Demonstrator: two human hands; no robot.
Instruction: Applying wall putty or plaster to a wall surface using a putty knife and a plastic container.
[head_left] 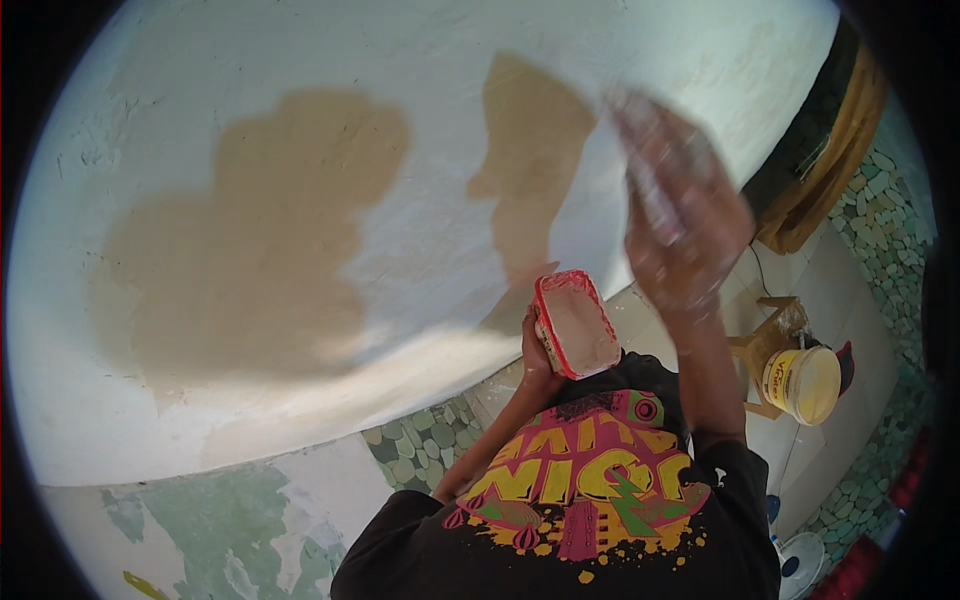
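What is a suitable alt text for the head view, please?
A person's left-hand grip holds a red-rimmed tub of pale paste before a white, shadowed wall. The white-smeared right-hand grip is raised, too blurred to show whether it holds anything.

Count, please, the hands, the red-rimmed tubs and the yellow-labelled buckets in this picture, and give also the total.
Hands: 2 (left hand, holding the tub; right hand, raised, blurred)
Red-rimmed tub: 1
Yellow-labelled bucket: 1
Total: 4

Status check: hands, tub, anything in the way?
Left hand gripping red-rimmed tub of pale paste. Right hand raised before wall, blurred, grip unclear. Shadows across wall; bucket off to right.
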